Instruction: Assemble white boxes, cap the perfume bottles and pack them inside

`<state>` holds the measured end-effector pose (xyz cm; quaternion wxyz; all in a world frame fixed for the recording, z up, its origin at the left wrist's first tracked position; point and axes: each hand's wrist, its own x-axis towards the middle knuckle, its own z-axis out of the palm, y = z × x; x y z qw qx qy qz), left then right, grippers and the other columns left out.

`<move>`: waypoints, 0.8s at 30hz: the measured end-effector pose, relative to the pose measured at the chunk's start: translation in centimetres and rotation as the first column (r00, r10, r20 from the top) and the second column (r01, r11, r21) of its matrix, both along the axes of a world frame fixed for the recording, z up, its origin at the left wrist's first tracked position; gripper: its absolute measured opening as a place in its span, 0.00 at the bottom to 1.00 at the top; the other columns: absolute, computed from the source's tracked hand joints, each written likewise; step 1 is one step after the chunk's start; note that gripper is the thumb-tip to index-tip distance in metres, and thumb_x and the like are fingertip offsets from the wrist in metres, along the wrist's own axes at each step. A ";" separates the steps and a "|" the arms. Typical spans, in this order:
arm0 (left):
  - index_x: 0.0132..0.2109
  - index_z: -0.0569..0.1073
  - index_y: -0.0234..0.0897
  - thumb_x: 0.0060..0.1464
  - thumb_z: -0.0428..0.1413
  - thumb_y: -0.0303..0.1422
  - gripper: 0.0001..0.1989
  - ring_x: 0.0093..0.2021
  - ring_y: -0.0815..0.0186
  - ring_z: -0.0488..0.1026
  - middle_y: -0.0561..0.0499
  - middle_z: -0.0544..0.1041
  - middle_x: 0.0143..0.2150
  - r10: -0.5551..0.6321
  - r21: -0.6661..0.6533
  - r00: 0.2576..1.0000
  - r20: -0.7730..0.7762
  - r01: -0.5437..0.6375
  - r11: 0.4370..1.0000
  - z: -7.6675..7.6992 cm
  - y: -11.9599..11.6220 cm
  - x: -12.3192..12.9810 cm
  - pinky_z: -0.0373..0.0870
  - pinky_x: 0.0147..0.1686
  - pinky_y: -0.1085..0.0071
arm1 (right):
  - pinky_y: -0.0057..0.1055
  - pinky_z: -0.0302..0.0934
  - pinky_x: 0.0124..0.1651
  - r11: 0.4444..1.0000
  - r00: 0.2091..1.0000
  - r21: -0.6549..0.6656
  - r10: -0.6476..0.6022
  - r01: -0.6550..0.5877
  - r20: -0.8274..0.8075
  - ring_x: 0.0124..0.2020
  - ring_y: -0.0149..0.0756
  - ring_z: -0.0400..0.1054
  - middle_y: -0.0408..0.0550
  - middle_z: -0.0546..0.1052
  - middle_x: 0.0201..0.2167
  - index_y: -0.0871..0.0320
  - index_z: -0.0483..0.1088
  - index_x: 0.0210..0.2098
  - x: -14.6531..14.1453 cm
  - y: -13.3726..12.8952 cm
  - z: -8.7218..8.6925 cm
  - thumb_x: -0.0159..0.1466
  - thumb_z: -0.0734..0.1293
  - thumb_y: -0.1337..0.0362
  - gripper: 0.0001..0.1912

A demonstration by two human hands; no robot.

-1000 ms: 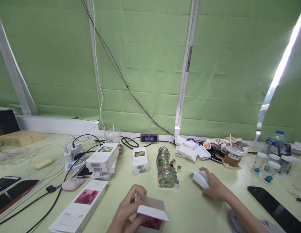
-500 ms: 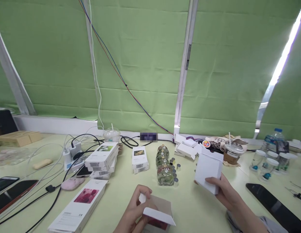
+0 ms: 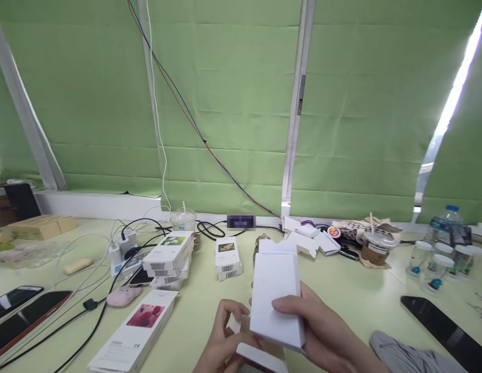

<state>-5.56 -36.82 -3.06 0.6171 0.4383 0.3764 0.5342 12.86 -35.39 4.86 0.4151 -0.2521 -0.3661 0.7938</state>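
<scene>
At lower centre, the right hand (image 3: 324, 331) clasps a white cardboard box (image 3: 272, 285); bumping could crease the open white carton (image 3: 260, 357) the curled left hand (image 3: 223, 344) holds.

- On my table (image 3: 342, 321), stacked boxes (image 3: 167, 256) sit left, a long box (image 3: 136, 331) before them.
- A single box (image 3: 227, 256) lies right of the stacked boxes.
- To my right, a drink cup (image 3: 375, 249) rests left of the jars (image 3: 437, 274), a water bottle (image 3: 439, 225) behind them.
- Before the jars, a flat device (image 3: 443, 329).

bare left hand (image 3: 228, 339), bare right hand (image 3: 317, 322)
</scene>
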 end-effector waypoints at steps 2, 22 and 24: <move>0.31 0.64 0.45 0.36 0.65 0.26 0.18 0.29 0.65 0.72 0.54 0.68 0.38 -0.006 -0.002 0.999 -0.034 0.006 1.000 0.0 0.1 0.0 0.69 0.26 0.72 | 0.34 0.65 0.36 1.000 0.997 -0.018 -0.022 0.023 0.074 0.31 0.39 0.72 0.46 0.78 0.30 0.59 0.67 0.40 0.0 0.1 0.1 0.43 0.76 0.67 0.26; 0.32 0.80 0.42 0.56 0.53 0.45 0.16 0.51 0.53 0.65 0.44 0.65 0.51 0.352 0.623 0.804 -0.479 0.029 0.782 -0.4 -0.9 -0.2 0.66 0.52 0.65 | 0.38 0.59 0.47 0.645 0.788 0.713 -0.275 -0.274 0.552 0.45 0.44 0.64 0.51 0.71 0.45 0.57 0.65 0.51 -0.3 0.0 -2.3 0.63 0.65 0.53 0.20; 0.32 0.79 0.42 0.57 0.52 0.45 0.16 0.49 0.55 0.66 0.44 0.65 0.50 0.358 0.621 0.793 -0.494 0.033 0.783 -0.5 -1.0 -0.1 0.66 0.52 0.65 | 0.39 0.58 0.47 0.620 0.752 0.725 -0.313 -0.300 0.580 0.44 0.44 0.64 0.52 0.70 0.43 0.58 0.65 0.49 0.1 -0.2 -2.3 0.65 0.61 0.52 0.19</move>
